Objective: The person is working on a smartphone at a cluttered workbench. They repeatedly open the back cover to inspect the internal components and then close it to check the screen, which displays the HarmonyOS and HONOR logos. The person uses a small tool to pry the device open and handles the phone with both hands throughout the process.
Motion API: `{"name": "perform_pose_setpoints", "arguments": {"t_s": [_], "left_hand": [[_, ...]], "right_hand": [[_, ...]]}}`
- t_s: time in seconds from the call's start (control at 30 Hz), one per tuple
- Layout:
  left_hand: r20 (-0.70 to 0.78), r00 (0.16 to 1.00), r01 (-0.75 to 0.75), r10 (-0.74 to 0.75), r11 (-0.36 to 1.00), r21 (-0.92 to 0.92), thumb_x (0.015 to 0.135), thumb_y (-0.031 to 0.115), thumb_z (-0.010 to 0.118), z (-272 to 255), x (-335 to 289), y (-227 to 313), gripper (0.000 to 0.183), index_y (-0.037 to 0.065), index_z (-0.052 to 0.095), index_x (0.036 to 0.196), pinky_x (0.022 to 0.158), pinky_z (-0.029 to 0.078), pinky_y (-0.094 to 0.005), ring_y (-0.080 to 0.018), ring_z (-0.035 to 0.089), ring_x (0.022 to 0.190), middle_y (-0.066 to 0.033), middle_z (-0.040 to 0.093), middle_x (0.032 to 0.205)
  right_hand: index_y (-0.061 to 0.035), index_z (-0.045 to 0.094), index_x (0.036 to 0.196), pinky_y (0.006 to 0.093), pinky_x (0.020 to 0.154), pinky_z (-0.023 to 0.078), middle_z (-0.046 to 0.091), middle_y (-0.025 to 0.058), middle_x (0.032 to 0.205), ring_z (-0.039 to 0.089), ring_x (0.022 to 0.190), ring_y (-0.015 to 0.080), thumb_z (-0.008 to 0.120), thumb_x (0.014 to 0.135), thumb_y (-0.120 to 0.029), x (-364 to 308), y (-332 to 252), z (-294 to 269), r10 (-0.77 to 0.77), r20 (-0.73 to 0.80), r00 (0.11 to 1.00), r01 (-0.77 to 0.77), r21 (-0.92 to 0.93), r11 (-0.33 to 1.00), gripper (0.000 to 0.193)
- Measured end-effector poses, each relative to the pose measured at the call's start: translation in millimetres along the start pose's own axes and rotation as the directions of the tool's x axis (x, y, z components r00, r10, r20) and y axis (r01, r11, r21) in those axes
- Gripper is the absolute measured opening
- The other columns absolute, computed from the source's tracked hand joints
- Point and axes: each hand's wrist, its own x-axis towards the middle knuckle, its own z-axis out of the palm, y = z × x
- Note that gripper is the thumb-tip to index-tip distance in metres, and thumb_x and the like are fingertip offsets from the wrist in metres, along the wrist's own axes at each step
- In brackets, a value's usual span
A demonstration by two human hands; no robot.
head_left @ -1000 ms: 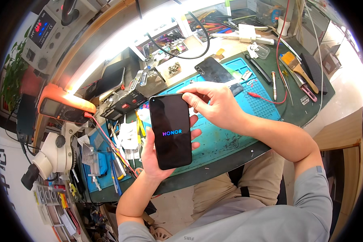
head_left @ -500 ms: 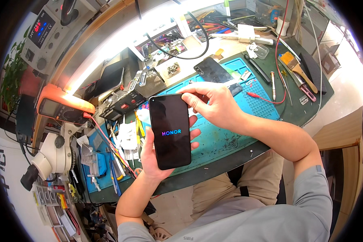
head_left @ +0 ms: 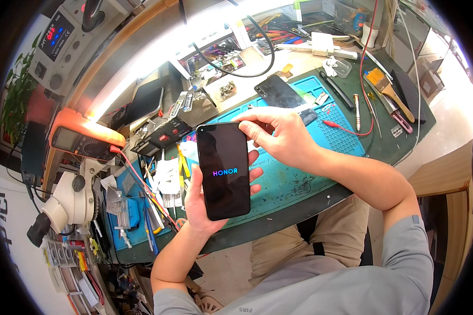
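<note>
A black smartphone [head_left: 225, 194] stands upright in my grasp, its dark screen lit with a coloured logo. My left hand [head_left: 198, 210] is wrapped round its lower part, thumb along the left edge and fingertips showing past the right edge. At the phone's upper right corner, my right hand [head_left: 278, 135] pinches the edge between thumb and fingers. Beneath them lies a teal work mat [head_left: 278, 184]. Beyond my right hand, a second dark phone or back cover [head_left: 284, 94] with a camera strip rests on the mat.
An orange multimeter [head_left: 84, 137] and a white jointed stand [head_left: 71, 197] are on the left. Behind the phone sits a black box-shaped device [head_left: 165, 136]. At the right lie a brush [head_left: 386, 90], a screwdriver [head_left: 357, 113] and a red probe lead [head_left: 333, 125]. A black cable [head_left: 270, 58] loops overhead.
The view has shifted very slightly. Both hands keep the same grip on the phone, and its screen shows the same logo.
</note>
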Motion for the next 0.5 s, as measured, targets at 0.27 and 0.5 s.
{"name": "perform_pose_setpoints", "arguments": {"t_s": [0.27, 0.5], "left_hand": [[-0.033, 0.999, 0.010, -0.009, 0.999, 0.040, 0.100, 0.067, 0.035, 4.6, 0.1, 1.7, 0.087, 0.007, 0.016, 0.160, 0.112, 0.040, -0.0528, -0.0410, 0.042, 0.140, -0.0242, 0.025, 0.161], [-0.001, 1.000, 0.002, -0.002, 1.000, 0.019, 0.101, 0.063, 0.037, 3.3, -0.2, 2.5, 0.084, 0.006, 0.017, 0.159, 0.113, 0.040, -0.0520, -0.0411, 0.042, 0.140, -0.0248, 0.026, 0.160]], "right_hand": [[0.0012, 0.072, 0.109, 0.0258, 0.060, 0.050, 0.070, 0.0042, 0.075, 0.061, 0.067, 0.0053, 0.065, 0.097, -0.013, 0.2, -4.9, 0.3, 0.010, 0.002, 1.000, -0.010, 0.000, 1.000, 0.019], [0.0007, 0.072, 0.109, 0.0250, 0.059, 0.048, 0.069, 0.0030, 0.074, 0.058, 0.066, 0.0040, 0.065, 0.097, -0.013, 0.2, -5.0, 1.4, 0.019, -0.001, 1.000, -0.019, 0.018, 1.000, 0.019]]}}
